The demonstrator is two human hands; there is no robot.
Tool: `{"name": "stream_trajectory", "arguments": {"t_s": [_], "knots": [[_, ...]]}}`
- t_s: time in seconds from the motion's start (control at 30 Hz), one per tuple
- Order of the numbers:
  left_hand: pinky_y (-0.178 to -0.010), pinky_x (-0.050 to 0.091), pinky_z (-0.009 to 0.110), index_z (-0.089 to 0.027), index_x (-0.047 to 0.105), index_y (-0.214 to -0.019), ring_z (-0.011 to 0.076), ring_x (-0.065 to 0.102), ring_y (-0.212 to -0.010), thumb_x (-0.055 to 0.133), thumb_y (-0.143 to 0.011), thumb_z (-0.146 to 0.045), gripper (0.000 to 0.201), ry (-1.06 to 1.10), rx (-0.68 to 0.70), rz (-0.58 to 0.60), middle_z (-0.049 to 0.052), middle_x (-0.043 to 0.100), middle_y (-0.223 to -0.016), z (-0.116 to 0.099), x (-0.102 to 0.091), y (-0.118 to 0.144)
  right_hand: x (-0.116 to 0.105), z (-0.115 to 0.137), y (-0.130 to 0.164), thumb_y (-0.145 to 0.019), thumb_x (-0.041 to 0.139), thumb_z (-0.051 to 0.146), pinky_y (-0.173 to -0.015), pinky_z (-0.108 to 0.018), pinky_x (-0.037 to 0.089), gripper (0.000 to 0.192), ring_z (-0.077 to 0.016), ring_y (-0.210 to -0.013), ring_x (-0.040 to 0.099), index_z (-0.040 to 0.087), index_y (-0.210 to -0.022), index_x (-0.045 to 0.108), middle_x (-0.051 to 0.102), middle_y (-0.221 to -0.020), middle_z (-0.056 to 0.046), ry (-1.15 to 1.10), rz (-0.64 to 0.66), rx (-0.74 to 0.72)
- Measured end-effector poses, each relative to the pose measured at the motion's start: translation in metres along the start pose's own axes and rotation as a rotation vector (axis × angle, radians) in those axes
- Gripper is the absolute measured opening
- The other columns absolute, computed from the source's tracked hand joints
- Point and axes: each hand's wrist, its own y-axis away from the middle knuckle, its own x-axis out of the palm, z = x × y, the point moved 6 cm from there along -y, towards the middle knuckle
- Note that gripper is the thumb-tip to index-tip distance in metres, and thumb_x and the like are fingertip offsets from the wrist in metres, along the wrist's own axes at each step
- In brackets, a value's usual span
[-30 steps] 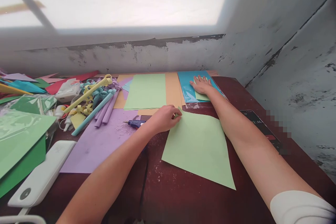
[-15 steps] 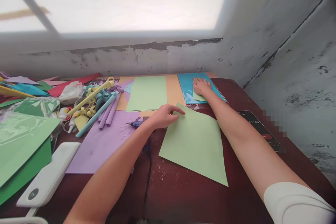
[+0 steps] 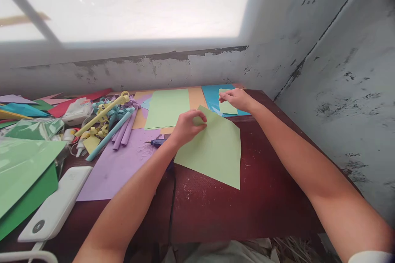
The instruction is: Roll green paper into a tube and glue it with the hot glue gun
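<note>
The left hand (image 3: 189, 126) has its grip closed in a pinch, thumb against forefinger, on the large light green rectangular paper sheet (image 3: 212, 152) near its far left edge. Taking it at the margin leaves most of the sheet's face uncovered, and the paper bows slightly from the pinch, its near corner slanting toward the person over the dark red wooden surface (image 3: 210, 213).

The right hand (image 3: 237, 98) reaches farther, its fingers curled in a narrow grip at the small light green paper rectangle (image 3: 228, 108) on the flat blue paper pack (image 3: 211, 95); the fingertips are too small to tell whether they pinch it or merely touch it.

Left of the large sheet, the dark blue tool with a pointed metal tip (image 3: 156, 142) lies on the flat lavender paper sheet (image 3: 117, 172), which probably shields the surface from scraps. Slim rolled purple paper tubes (image 3: 127, 130) rest beside it in a cluster, and the stacked light green sheets (image 3: 168, 109) lie behind, squared on orange paper (image 3: 197, 98).
</note>
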Motion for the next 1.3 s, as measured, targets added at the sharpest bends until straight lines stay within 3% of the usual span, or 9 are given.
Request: {"name": "stream_trajectory", "arguments": {"t_s": [0.17, 0.3, 0.43, 0.63, 0.73, 0.87, 1.0, 1.13, 1.3], "knots": [[-0.083, 0.048, 0.029, -0.021, 0.070, -0.082, 0.0151, 0.062, -0.083, 0.070, -0.083, -0.017, 0.004, -0.014, 0.097, -0.046, 0.001, 0.069, -0.088, -0.007, -0.011, -0.004, 0.014, 0.012, 0.075, -0.077, 0.083, 0.052, -0.085, -0.039, 0.059, 0.028, -0.0276, -0.093, 0.074, 0.025, -0.086, 0.081, 0.080, -0.096, -0.005, -0.283, 0.380, -0.031], [-0.077, 0.050, 0.029, -0.022, 0.074, -0.082, 0.0146, 0.064, -0.078, 0.068, -0.086, -0.017, 0.009, -0.102, 0.132, -0.035, 0.002, 0.070, -0.087, 0.000, -0.011, -0.006, 0.021, 0.004, 0.090, -0.072, 0.084, 0.042, -0.084, -0.039, 0.060, 0.021, -0.0284, -0.095, 0.074, 0.025, -0.084, 0.081, 0.081, -0.096, -0.004, -0.343, 0.512, 0.028], [-0.079, 0.055, 0.033, -0.024, 0.078, -0.097, 0.0156, 0.067, -0.080, 0.067, -0.090, -0.021, 0.013, -0.288, 0.168, -0.088, 0.006, 0.071, -0.103, 0.009, -0.013, -0.007, 0.012, -0.014, 0.081, -0.074, 0.083, 0.039, -0.086, -0.040, 0.059, 0.020, -0.0293, -0.096, 0.075, 0.025, -0.089, 0.082, 0.081, -0.100, -0.004, -0.381, 0.358, 0.043], [-0.110, 0.050, 0.053, -0.026, 0.067, -0.133, 0.0329, 0.057, -0.133, 0.063, -0.087, -0.010, 0.048, -0.403, 0.065, -0.303, 0.014, 0.051, -0.150, 0.020, -0.033, -0.006, 0.001, -0.032, 0.067, -0.071, 0.087, 0.037, -0.092, -0.044, 0.060, 0.038, -0.0267, -0.098, 0.074, 0.023, -0.105, 0.079, 0.079, -0.113, -0.007, -0.801, -0.090, 0.025], [-0.111, 0.048, 0.058, -0.034, 0.044, -0.157, 0.0373, 0.052, -0.139, 0.062, -0.083, -0.003, 0.082, -0.383, -0.002, -0.236, 0.014, 0.047, -0.157, 0.028, -0.035, -0.008, 0.009, -0.030, 0.065, -0.070, 0.087, 0.032, -0.093, -0.044, 0.060, 0.039, -0.0262, -0.100, 0.073, 0.021, -0.106, 0.076, 0.079, -0.112, -0.008, -0.964, -0.169, 0.047], [-0.107, 0.054, 0.051, -0.040, 0.013, -0.167, 0.0320, 0.062, -0.129, 0.072, -0.083, -0.016, 0.106, -0.109, -0.008, 0.015, 0.012, 0.057, -0.151, 0.029, -0.029, -0.012, 0.024, -0.021, 0.066, -0.069, 0.082, 0.022, -0.087, -0.043, 0.063, 0.034, -0.0274, -0.099, 0.073, 0.021, -0.102, 0.073, 0.078, -0.110, -0.009, -1.076, -0.124, 0.120], [-0.106, 0.055, 0.043, -0.032, 0.043, -0.159, 0.0274, 0.065, -0.126, 0.078, -0.083, -0.033, 0.084, 0.159, -0.009, 0.199, 0.010, 0.061, -0.149, 0.017, -0.028, -0.012, 0.037, -0.011, 0.071, -0.066, 0.081, 0.016, -0.087, -0.042, 0.063, 0.035, -0.0284, -0.100, 0.073, 0.021, -0.099, 0.072, 0.078, -0.112, -0.009, -1.136, 0.035, 0.153], [-0.103, 0.057, 0.041, -0.025, 0.068, -0.138, 0.0272, 0.069, -0.118, 0.082, -0.079, -0.042, 0.063, 0.195, -0.067, 0.236, 0.009, 0.070, -0.138, 0.009, -0.035, -0.010, 0.046, -0.005, 0.075, -0.066, 0.084, 0.017, -0.085, -0.042, 0.063, 0.037, -0.0296, -0.099, 0.073, 0.020, -0.102, 0.073, 0.079, -0.108, -0.010, -1.087, 0.166, 0.153], [-0.105, 0.055, 0.041, -0.025, 0.081, -0.114, 0.0273, 0.071, -0.116, 0.082, -0.075, -0.040, 0.041, 0.119, -0.108, 0.315, 0.006, 0.078, -0.122, 0.012, -0.036, -0.009, 0.052, -0.018, 0.069, -0.076, 0.080, 0.026, -0.082, -0.041, 0.064, 0.022, -0.0280, -0.091, 0.075, 0.020, -0.095, 0.072, 0.079, -0.101, -0.012, -1.081, 0.087, 0.253]]}}
